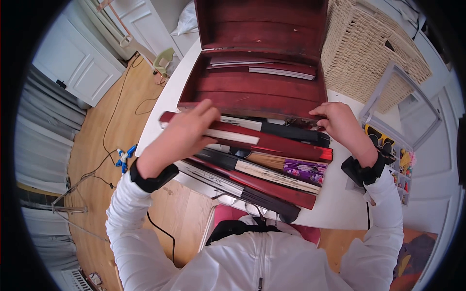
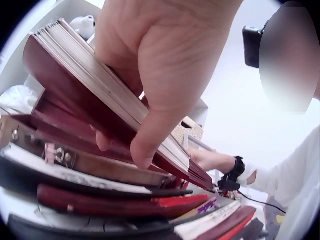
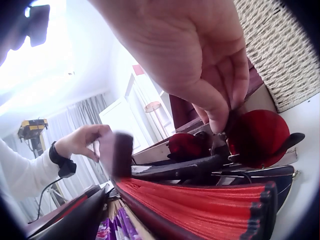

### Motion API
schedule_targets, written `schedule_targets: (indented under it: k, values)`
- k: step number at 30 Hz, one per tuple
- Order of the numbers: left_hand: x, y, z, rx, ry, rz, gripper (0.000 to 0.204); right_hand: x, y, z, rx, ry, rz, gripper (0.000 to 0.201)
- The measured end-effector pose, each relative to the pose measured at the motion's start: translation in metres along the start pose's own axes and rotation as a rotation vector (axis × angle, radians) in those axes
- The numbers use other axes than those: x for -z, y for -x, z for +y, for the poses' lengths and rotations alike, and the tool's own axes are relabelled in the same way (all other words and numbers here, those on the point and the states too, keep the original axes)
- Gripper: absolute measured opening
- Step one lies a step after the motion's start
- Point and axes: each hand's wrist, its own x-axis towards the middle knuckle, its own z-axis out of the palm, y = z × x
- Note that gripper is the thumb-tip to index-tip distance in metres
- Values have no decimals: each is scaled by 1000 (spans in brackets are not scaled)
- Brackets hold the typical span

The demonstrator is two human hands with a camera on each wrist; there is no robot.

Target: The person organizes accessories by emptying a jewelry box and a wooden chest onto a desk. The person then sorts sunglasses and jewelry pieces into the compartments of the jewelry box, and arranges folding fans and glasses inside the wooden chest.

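My left hand (image 1: 187, 133) grips a dark red folding fan (image 2: 85, 95) with pale folds, its thumb along one side, held above the other fans. My right hand (image 1: 340, 123) is at the front edge of a dark red wooden chest (image 1: 252, 92). Its fingertips pinch the bridge of round sunglasses (image 3: 257, 137) with red lenses. Below the hands lie several folded fans: one with red folds (image 3: 200, 200), a purple flowered one (image 1: 306, 169), and black and white ones (image 1: 276, 179). More folded fans (image 1: 281, 72) lie inside the chest along its back wall.
The chest's lid (image 1: 262, 24) stands raised at the back. A woven basket (image 1: 359, 43) stands right of it. An organizer box (image 1: 403, 169) of small items, its framed lid (image 1: 437, 116) raised, sits at the white table's (image 1: 344, 208) right side. Thin-framed glasses (image 1: 252, 209) are at the front edge.
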Motion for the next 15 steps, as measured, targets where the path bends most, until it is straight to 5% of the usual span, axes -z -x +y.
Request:
schedule_targets:
  k: [3,8,11,13,15]
  values:
    - [26,-8,-13,-8,-33,200,40,7,2,-7,-46,30,15,31]
    - [34,-83,-50,-37,-34,205,40,5,-2,3,-3,-86,-39,27]
    - [-2,-133,-95,-157,-53,117,46,4,-1,2,-15,-79,-20,27]
    - [-20,-161,-101,-31,-121,-221,49,3,-1,2,7,-54,-6,27]
    - [-42,-174,-113,-71,-168,-201,47,1,0,4,12,-21,13,26]
